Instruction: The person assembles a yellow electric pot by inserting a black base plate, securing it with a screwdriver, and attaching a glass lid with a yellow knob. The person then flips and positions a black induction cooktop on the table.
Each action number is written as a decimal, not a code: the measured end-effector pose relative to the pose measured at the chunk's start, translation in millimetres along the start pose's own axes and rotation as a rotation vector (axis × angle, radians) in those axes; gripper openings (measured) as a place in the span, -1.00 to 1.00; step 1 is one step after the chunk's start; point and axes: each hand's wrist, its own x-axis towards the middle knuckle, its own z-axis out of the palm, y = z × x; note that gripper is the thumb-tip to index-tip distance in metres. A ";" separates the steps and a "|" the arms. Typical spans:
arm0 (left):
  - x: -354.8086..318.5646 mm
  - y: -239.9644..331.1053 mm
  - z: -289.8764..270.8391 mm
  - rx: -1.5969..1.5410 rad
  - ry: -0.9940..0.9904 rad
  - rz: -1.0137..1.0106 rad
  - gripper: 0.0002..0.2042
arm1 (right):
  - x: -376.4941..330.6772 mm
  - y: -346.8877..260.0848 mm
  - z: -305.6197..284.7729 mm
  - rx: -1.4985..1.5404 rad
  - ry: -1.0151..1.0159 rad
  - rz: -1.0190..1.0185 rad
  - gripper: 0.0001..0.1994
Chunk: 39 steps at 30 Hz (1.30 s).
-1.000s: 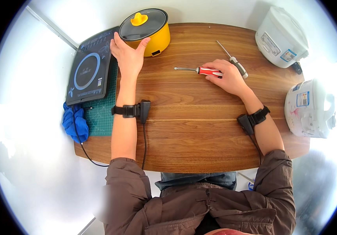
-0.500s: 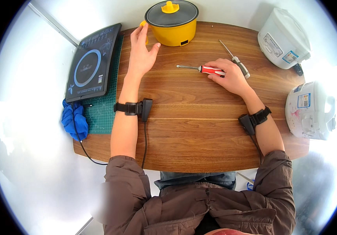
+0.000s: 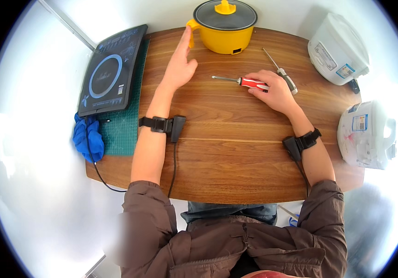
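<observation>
My left hand, its fingers stretched out, touches the yellow handle of an electric cooking pot at the table's far edge. The pot is yellow with a dark lid and a yellow knob. On the right, my right hand is closed over the red-and-white handle of a screwdriver, whose metal shaft points left. Its fingers partly hide that handle. Just beyond this hand a second screwdriver, with a grey-and-white handle, lies slanted on the wood.
A black induction cooktop rests on a green cutting mat at the left, near a blue cloth. Two white rice cookers, one farther back and one nearer, stand along the right side of the wooden table.
The yellow pot has slid to the right along the far edge, and my left hand has moved right with its handle. My right hand stays on the red screwdriver.
</observation>
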 end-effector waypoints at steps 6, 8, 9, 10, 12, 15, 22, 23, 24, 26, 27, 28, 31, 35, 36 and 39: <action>-2.7 -2.6 4.6 -0.017 0.053 -0.033 -0.13 | 0.9 1.3 2.1 0.002 0.002 -0.024 -0.66; -3.3 -5.3 4.1 -0.019 0.105 -0.051 -0.18 | 1.3 0.2 2.0 0.005 -0.002 -0.015 -0.66; -4.2 -6.5 3.3 -0.008 0.144 -0.069 -0.21 | 1.5 -0.3 3.0 0.011 -0.004 -0.004 -0.66; -3.4 -2.9 2.4 0.002 0.183 -0.083 -0.24 | 2.0 -0.7 2.5 0.012 -0.005 0.006 -0.65; -2.0 4.1 -1.7 0.055 0.252 -0.153 -0.32 | 2.3 0.1 2.7 -0.024 0.019 0.001 -0.65; 1.3 9.6 -8.0 -0.014 0.419 -0.214 -0.40 | 3.1 4.7 3.5 -0.083 0.067 -0.001 -0.64; -13.3 11.1 -30.2 -0.784 0.697 -0.538 -0.42 | 6.5 4.2 5.3 -0.125 0.080 -0.012 -0.64; -16.4 4.5 -34.4 -0.932 0.703 -0.560 -0.27 | 7.6 3.4 4.9 -0.124 0.072 -0.009 -0.64; -19.3 -2.0 -36.2 -1.055 0.783 -0.551 -0.22 | 7.5 2.4 4.5 -0.124 0.065 -0.005 -0.64; -21.4 -13.0 -33.0 -1.315 0.931 -0.528 -0.12 | 7.7 1.7 4.6 -0.122 0.066 -0.005 -0.64; -23.8 -19.3 -36.1 -1.356 0.973 -0.440 -0.03 | 8.2 1.3 5.6 -0.115 0.075 -0.013 -0.65; -24.3 -21.4 -36.5 -1.379 1.047 -0.378 -0.03 | 6.5 2.0 5.3 -0.112 0.078 -0.014 -0.65; -24.4 -27.6 -42.3 -1.409 1.231 -0.247 -0.05 | 5.4 2.3 2.9 -0.124 0.083 -0.015 -0.65; -22.7 -37.1 -50.0 -1.398 1.362 -0.240 -0.21 | 4.4 4.4 3.3 -0.118 0.070 -0.030 -0.65; -21.4 -39.9 -52.4 -1.399 1.377 -0.216 -0.25 | 5.2 4.0 3.5 -0.113 0.071 -0.030 -0.65; -17.4 -40.3 -54.9 -1.461 1.398 -0.160 -0.35 | 4.4 4.9 4.8 -0.102 0.083 -0.031 -0.64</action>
